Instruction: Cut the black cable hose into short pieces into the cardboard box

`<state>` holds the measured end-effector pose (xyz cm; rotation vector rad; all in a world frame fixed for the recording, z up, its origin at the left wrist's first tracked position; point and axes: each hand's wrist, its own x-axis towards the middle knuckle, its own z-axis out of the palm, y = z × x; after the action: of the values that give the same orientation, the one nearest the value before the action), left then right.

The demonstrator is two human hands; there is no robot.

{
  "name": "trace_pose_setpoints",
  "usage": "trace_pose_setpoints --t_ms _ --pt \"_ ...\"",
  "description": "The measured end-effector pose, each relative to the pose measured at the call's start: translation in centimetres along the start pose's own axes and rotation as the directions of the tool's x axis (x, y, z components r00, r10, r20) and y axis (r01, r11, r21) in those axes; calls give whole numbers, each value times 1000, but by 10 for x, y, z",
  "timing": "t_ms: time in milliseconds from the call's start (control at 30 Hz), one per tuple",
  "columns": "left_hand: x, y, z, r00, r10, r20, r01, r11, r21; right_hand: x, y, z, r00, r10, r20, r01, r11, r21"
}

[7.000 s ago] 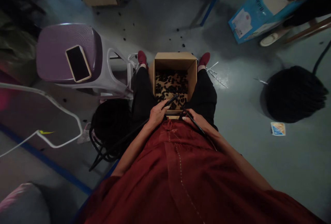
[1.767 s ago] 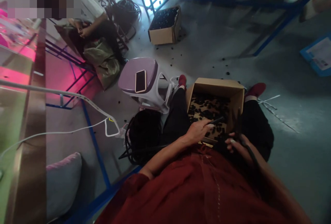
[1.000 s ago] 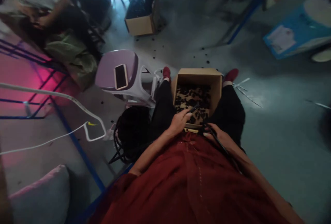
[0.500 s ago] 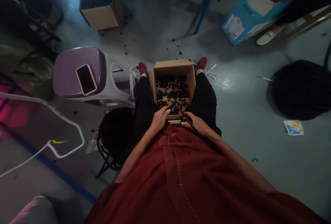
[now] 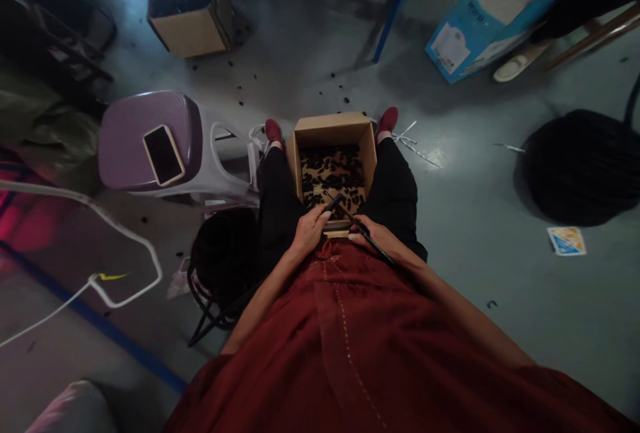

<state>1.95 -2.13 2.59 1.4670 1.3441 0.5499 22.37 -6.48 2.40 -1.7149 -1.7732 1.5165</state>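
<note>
Drawn closer together than about two seconds earlier, a seated person's left hand point(image 5: 309, 232) and right hand point(image 5: 374, 234) work at the near edge of an open cardboard box point(image 5: 331, 122). Left fingers pinch a black cord point(image 5: 335, 202), its end pointing out over the box, while right fingers curl around a thin dark implement point(image 5: 371, 241) whose tip crosses near that end; whether the two touch cannot be told. Small black pieces point(image 5: 333, 183) lie scattered inside the box, which stands between the person's black-trousered legs point(image 5: 395, 183). Left of the box, a phone point(image 5: 164, 155) rests on a purple-topped stool point(image 5: 125, 133), with a black coil point(image 5: 227, 250) on the floor nearer the person. Well to the right of the box lies a large black bundle point(image 5: 583, 168). Beyond the box to the right, a blue carton point(image 5: 467, 33) stands near another person's pale shoe point(image 5: 511, 68).
</note>
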Motion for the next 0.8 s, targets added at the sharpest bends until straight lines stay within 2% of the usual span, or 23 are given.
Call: trace_pose_setpoints --t_ms 367,567,800 --pt "-1 0 -1 999 34 26 -35 999 39 -1 -3 1 999 41 13 -41 999 31" --pt "-3 -1 -13 981 122 153 -142 982 126 0 0 4 999 37 11 -36 998 -43" --pt "-5 2 -11 963 118 241 -171 962 213 -6 16 9 999 42 -4 -43 995 -93"
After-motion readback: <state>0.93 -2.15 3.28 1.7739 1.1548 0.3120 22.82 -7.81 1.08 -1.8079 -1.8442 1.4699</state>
